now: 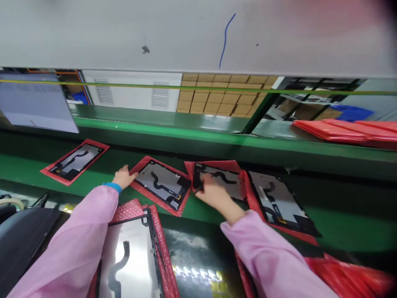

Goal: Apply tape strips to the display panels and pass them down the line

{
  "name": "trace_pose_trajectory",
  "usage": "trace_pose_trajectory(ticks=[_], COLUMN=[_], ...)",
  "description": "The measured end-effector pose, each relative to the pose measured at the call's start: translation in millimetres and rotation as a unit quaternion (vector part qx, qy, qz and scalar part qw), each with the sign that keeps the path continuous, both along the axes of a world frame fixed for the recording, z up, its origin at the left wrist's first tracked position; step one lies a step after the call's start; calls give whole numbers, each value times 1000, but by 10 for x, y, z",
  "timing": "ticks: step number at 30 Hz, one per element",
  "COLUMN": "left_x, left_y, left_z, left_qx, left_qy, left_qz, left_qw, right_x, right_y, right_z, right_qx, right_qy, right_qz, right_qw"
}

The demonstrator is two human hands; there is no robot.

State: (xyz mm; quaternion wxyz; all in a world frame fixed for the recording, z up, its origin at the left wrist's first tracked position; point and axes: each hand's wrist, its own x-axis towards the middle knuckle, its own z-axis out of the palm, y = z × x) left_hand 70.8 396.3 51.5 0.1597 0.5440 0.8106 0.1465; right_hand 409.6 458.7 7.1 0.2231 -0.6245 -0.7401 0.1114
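My left hand (123,178), in a pink sleeve with a blue cuff band, has its fingers apart at the left corner of a red bubble-wrap sheet (141,191). On that sheet lies a display panel (161,182), grey with a black border and a curved black ribbon cable. Bent fingers of my right hand (214,193) close on the left end of another display panel (225,176), partly covering it. Red wrap (228,164) shows behind this panel. Just to the right, a further panel (273,198) rests tilted on red wrap.
A separate panel (77,162) lies on red wrap further left on the green belt (124,155). Nearest me, a large panel (133,256) tops a stack of bubble wrap. Red sheets (347,130) are piled on the back ledge. A white board (186,37) spans overhead.
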Motion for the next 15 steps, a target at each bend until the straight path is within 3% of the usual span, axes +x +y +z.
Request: trace_pose_trajectory(ticks=[3, 7, 11, 15], left_x=[-58, -153, -207, -40], left_y=[149, 243, 308, 401], left_z=[-55, -70, -95, -169], left_qx=[-37, -90, -137, -151], left_qy=[0, -34, -87, -117], left_qz=[15, 16, 9, 6], left_qw=[999, 995, 987, 982], right_x=[-376, -527, -437, -242], right_y=[-30, 10, 7, -50], right_z=[-185, -207, -44, 272], right_qx=[2, 21, 58, 89], right_qy=[-73, -141, -178, -198], right_qz=[22, 28, 30, -8], right_qw=[997, 989, 982, 976])
